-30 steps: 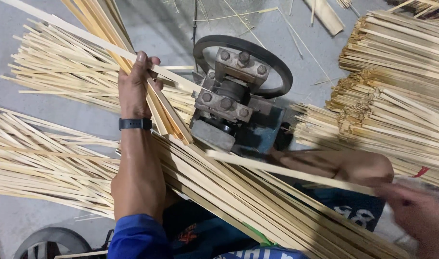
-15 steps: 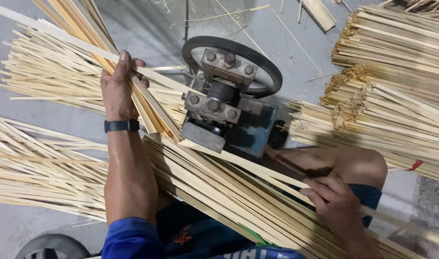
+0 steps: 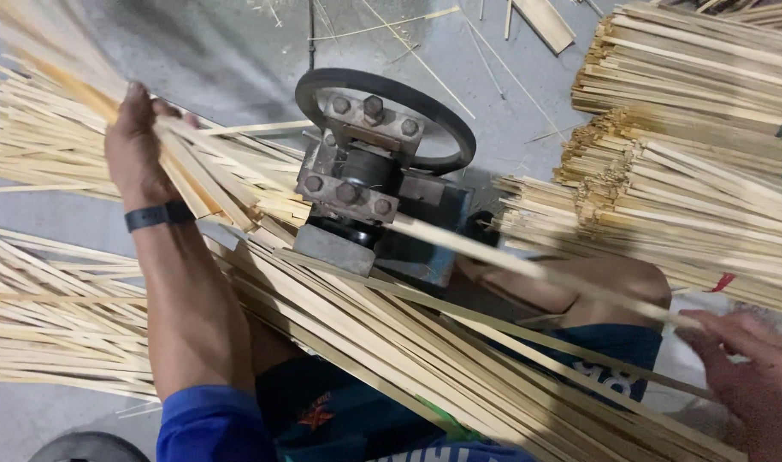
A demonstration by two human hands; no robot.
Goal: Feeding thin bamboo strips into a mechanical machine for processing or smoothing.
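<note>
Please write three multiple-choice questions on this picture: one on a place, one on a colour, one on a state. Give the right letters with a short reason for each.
1. Where is the metal machine with the black wheel?
A. between the two hands
B. left of both hands
C. on a shelf

2. What colour is the band on the left wrist?
A. red
B. black
C. white

3. What does the left hand do?
A. lies flat on the floor
B. grips split bamboo strips
C. turns the wheel

Answers: 1 A, the right hand holds a long strip at its other side; 2 B, the band is dark; 3 B, its fingers close round the strips.
</note>
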